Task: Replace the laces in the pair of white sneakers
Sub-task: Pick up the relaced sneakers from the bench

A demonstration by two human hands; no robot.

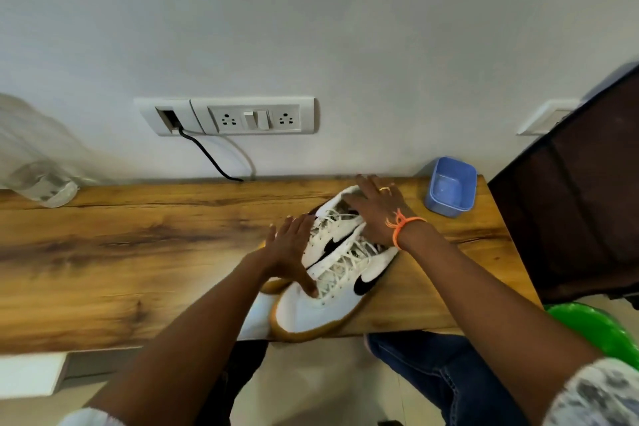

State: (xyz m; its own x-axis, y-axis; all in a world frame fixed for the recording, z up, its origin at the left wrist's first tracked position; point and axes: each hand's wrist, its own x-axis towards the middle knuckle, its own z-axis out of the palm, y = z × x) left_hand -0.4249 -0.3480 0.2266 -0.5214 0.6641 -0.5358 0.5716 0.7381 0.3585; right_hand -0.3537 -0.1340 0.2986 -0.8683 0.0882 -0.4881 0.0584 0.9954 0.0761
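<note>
Two white sneakers with black swooshes and tan soles lie side by side on the wooden table (138, 252), toes toward me. The near sneaker (311, 311) pokes over the table's front edge. The far sneaker (332, 235) lies behind it. Both carry white laces (340, 264). My left hand (290, 249) rests flat against the left side of the pair, thumb on the near shoe's toe. My right hand (378, 211), with a ring and an orange wrist thread, lies spread over the heel ends.
A blue plastic tub (451, 187) stands at the table's back right corner. A clear plastic bottle (41, 180) lies at the back left. A socket panel (238, 117) with a black cable is on the wall. A dark panel (581, 204) and green stool (598, 328) are on the right.
</note>
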